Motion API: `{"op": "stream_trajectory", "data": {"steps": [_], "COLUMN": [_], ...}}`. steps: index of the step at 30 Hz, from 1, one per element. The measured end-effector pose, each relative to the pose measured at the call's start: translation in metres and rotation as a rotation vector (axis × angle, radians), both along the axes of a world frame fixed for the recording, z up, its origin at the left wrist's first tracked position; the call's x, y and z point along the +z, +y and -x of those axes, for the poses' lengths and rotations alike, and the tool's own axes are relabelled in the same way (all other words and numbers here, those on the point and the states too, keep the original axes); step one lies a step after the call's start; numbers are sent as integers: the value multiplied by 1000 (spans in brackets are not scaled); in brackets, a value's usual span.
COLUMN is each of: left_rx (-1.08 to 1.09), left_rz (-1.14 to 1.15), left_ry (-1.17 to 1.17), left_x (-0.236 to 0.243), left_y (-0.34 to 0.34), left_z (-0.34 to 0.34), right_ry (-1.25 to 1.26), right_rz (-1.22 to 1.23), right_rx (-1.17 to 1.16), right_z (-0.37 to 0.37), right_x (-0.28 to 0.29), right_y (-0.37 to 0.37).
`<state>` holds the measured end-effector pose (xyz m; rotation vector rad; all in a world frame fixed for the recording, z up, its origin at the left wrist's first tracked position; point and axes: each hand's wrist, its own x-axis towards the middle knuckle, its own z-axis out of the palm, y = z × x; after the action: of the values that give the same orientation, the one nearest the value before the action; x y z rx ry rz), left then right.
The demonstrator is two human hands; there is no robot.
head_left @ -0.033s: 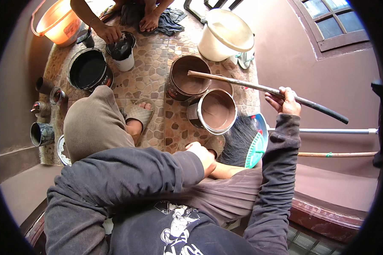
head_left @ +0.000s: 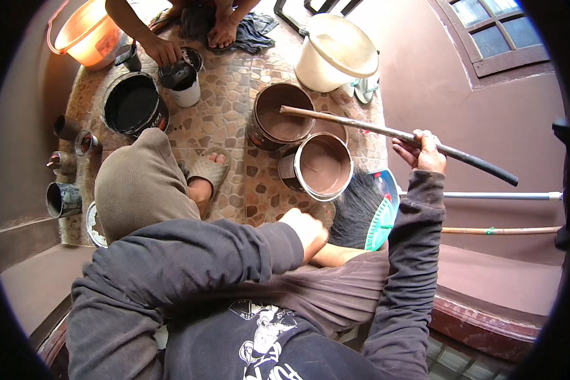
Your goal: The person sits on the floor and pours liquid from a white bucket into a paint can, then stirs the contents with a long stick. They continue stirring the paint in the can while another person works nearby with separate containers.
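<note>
My right hand (head_left: 428, 152) grips a long wooden stick (head_left: 351, 121) with a dark end. Its pale tip reaches over a bucket of brown paint (head_left: 284, 119). Just in front stands a white-rimmed pail (head_left: 323, 166), filled with lighter brown paint. My left hand (head_left: 305, 229) is a loosely closed fist above my lower leg, a little blurred. Its fingers curl underneath, so whatever they may hold is hidden. At the far left, another person's hand (head_left: 164, 52) is at a small white pail (head_left: 187, 95) with a black, paint-covered thing on it.
A bucket of black paint (head_left: 130, 104) stands left, with an orange bucket (head_left: 92, 38) behind it. A cream bucket (head_left: 335, 50) stands at the back right. Dark broom bristles (head_left: 354, 209) and a green-toothed dustpan (head_left: 381, 221) lie beside my leg. Several small containers (head_left: 63, 199) line the left wall.
My left hand has lifted slightly away from my lower leg. The right hand and stick have hardly shifted. The other person's hand has moved very slightly.
</note>
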<state>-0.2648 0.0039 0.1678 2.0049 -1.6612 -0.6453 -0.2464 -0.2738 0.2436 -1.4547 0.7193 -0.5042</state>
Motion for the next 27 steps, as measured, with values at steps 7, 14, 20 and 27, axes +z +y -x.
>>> {"op": "stream_trajectory", "data": {"steps": [7,14,20,27], "left_rx": [701,608,578,536], "left_rz": [210,46,48,-166], "left_ry": [209,300,287,212], "left_x": [-57,-88,-113,-117], "left_y": [-32,-66,-73,-77], "left_z": [-80,-103,-119,-131], "right_ry": [-16,-5,32,62], "right_rz": [-151,-314,-362,-388], "right_rx": [-258,-475,-531,-582], "right_z": [0,6,12,19], "right_x": [-36,-64,-71,-74], "right_y": [27,47,55,47]}}
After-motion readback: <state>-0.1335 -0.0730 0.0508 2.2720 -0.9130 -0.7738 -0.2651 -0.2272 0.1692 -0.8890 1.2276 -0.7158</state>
